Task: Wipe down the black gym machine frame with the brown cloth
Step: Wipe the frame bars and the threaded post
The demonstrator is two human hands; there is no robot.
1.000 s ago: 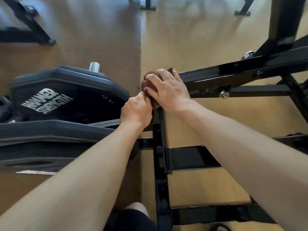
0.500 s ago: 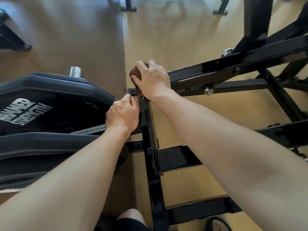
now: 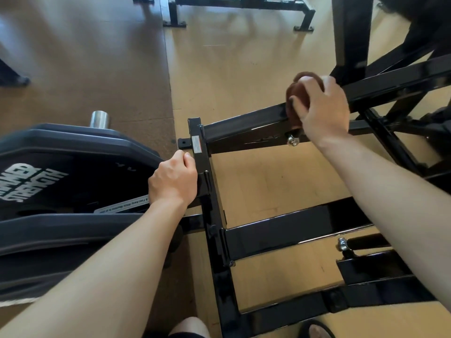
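cloth [image 3: 299,98], at two o'clock, was bunched in the right hand [image 3: 322,111] on the frame [image 3: 244,125]; left hand [image 3: 174,179] gripped the post at nine; firm, even pressure would serve best.

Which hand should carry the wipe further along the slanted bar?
Right. The right hand already grips the cloth against the slanted bar. The left hand holds no cloth and grips the upright post.

The frame [image 3: 246,125] is glossy black painted metal with bright steel bolts [image 3: 292,140]. The cloth [image 3: 299,93] looks soft, fuzzy and brown. The weight plates [image 3: 73,152] are matt black with a polished metal peg [image 3: 100,119]. The floor [image 3: 244,74] is smooth pale wood.
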